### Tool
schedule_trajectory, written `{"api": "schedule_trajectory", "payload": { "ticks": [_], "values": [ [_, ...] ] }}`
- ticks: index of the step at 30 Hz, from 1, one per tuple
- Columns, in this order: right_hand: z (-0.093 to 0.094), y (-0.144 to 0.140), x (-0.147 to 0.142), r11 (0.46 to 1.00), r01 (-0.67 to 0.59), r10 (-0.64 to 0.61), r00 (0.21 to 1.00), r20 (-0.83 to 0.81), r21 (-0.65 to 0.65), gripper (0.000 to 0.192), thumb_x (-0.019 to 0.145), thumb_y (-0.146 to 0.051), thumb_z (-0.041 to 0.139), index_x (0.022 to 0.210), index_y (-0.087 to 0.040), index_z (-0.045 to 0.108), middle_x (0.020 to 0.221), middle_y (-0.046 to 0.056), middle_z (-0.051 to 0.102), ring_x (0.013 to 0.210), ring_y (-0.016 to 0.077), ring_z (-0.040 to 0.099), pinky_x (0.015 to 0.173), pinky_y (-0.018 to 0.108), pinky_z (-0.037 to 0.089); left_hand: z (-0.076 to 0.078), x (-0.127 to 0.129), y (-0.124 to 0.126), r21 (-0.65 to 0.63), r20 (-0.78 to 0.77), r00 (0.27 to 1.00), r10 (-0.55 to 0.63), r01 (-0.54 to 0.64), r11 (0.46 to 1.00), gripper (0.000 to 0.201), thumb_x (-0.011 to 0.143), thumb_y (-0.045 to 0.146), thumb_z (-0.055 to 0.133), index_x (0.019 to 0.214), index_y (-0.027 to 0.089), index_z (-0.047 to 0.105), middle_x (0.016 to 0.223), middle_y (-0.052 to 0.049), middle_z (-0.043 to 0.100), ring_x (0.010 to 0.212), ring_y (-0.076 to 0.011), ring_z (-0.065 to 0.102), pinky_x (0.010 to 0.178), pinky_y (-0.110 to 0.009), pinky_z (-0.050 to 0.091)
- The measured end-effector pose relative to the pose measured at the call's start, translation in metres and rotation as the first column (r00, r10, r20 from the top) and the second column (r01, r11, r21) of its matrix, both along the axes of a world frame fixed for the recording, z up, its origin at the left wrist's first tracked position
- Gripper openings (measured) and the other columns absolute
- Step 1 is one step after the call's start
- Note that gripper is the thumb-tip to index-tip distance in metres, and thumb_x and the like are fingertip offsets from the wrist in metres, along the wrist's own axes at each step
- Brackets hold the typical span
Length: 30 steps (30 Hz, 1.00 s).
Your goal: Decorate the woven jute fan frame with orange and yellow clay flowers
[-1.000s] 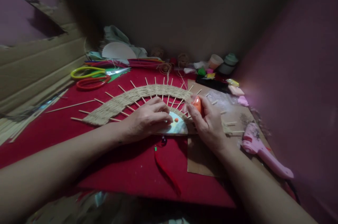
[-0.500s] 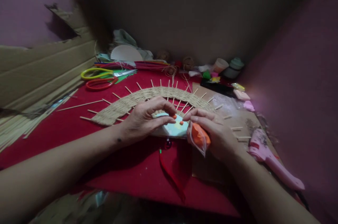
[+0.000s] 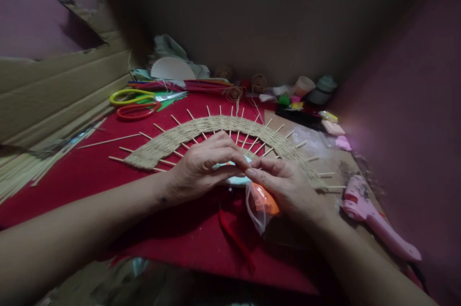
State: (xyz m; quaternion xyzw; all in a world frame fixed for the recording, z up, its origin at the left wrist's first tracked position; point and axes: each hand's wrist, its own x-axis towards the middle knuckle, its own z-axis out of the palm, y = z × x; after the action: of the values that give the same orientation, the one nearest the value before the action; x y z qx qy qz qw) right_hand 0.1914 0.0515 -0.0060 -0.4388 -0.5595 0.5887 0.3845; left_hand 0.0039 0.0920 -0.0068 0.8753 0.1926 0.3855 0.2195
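Orange clay in a clear plastic bag (image 3: 262,202) is grasped under the right hand (image 3: 284,186). Left hand (image 3: 201,166) is pinched fingertip to fingertip with the right, over the pale blue half-disc (image 3: 237,180); woven straw arc (image 3: 216,128) just beyond both.

the near left of the red surface (image 3: 90,176) lies bare, so a hand can pass there. the woven fan (image 3: 216,128) with its outward sticks spans the middle. the 2 scissors (image 3: 133,104) block the far left corner. a heap of craft bits (image 3: 298,99) crowds the far edge, and the pink glue gun (image 3: 378,224) lies along the right edge. the cardboard wall (image 3: 54,94) closes the left edge.
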Motion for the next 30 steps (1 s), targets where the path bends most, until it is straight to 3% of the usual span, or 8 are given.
{"api": "schedule_trajectory", "payload": {
  "ticks": [3,9,19,21,23,24,27,30],
  "values": [
    [0.001,-0.001,-0.002,1.0,0.01,-0.01,1.0,-0.002,0.007,0.015,0.076,-0.034,0.064,0.073,-0.02,0.065,0.069,-0.003,0.061,0.064,0.0108,0.054,0.063,0.026,0.046,-0.002,0.001,-0.001,0.001,0.024,1.0,-0.012,0.012,1.0,0.01,0.083,0.014,0.061,0.092,0.018,0.063,0.084,-0.005,0.065,0.081,-0.0156,0.055,0.075,-0.031,0.046],
    [0.0,-0.001,-0.001,0.999,0.02,-0.021,0.999,-0.05,-0.026,0.012,0.075,-0.029,0.066,0.069,-0.018,0.066,0.063,-0.004,0.059,0.058,0.0078,0.051,0.058,0.022,0.042,0.001,0.0,-0.002,0.081,-0.01,1.0,-0.014,0.014,0.997,0.012,0.083,0.016,0.061,0.095,0.019,0.061,0.087,-0.006,0.067,0.081,-0.0159,0.058,0.077,-0.033,0.046],
    [0.001,-0.003,-0.003,0.997,0.061,-0.063,0.997,-0.042,-0.04,0.016,0.073,-0.03,0.068,0.064,-0.017,0.064,0.056,-0.005,0.055,0.051,0.0063,0.046,0.049,0.02,0.038,0.0,0.003,-0.003,0.362,-0.021,0.998,0.055,-0.044,0.931,0.006,0.082,0.013,0.059,0.085,0.017,0.062,0.077,-0.003,0.068,0.07,-0.0138,0.058,0.072,-0.031,0.047],
    [0.002,-0.003,-0.003,0.995,0.095,-0.095,0.995,-0.019,-0.013,0.015,0.072,-0.03,0.069,0.066,-0.017,0.064,0.059,-0.004,0.058,0.053,0.0069,0.049,0.051,0.02,0.04,0.0,0.001,-0.003,0.268,-0.025,0.999,0.033,-0.025,0.963,0.003,0.081,0.014,0.061,0.082,0.017,0.062,0.076,-0.003,0.067,0.07,-0.0136,0.058,0.074,-0.031,0.047],
    [0.003,-0.002,-0.002,0.987,0.162,-0.162,0.987,-0.016,0.0,0.016,0.072,-0.031,0.07,0.067,-0.017,0.064,0.06,-0.004,0.059,0.054,0.0069,0.051,0.051,0.019,0.04,0.003,-0.002,-0.001,0.02,-0.003,1.0,0.027,-0.026,0.999,0.002,0.08,0.017,0.063,0.079,0.016,0.064,0.075,-0.003,0.066,0.071,-0.0135,0.059,0.072,-0.03,0.047],
    [0.003,-0.001,-0.001,0.979,0.203,-0.203,0.979,-0.027,0.001,0.016,0.071,-0.031,0.07,0.067,-0.017,0.064,0.06,-0.004,0.06,0.053,0.0067,0.052,0.05,0.019,0.04,0.004,-0.003,0.0,-0.132,0.017,0.999,0.043,-0.04,0.99,0.005,0.08,0.019,0.064,0.078,0.016,0.065,0.075,-0.003,0.066,0.072,-0.0134,0.059,0.07,-0.028,0.048],
    [0.004,0.003,0.005,0.957,0.29,-0.29,0.953,-0.088,-0.015,0.016,0.07,-0.031,0.073,0.068,-0.018,0.066,0.061,-0.003,0.063,0.052,0.0064,0.053,0.049,0.018,0.041,0.008,-0.007,0.006,-0.48,0.085,0.985,0.148,-0.09,0.873,0.006,0.077,0.023,0.066,0.078,0.017,0.068,0.075,-0.002,0.068,0.07,-0.0128,0.062,0.06,-0.022,0.048],
    [0.004,0.006,0.009,0.961,0.269,-0.277,0.947,-0.165,-0.068,0.014,0.07,-0.032,0.073,0.071,-0.019,0.068,0.063,-0.002,0.065,0.053,0.0071,0.056,0.049,0.018,0.044,0.008,-0.007,0.012,-0.632,0.116,0.97,0.213,-0.094,0.77,0.005,0.075,0.021,0.067,0.078,0.019,0.071,0.077,-0.001,0.07,0.067,-0.0118,0.064,0.054,-0.019,0.048]
  ]
}}
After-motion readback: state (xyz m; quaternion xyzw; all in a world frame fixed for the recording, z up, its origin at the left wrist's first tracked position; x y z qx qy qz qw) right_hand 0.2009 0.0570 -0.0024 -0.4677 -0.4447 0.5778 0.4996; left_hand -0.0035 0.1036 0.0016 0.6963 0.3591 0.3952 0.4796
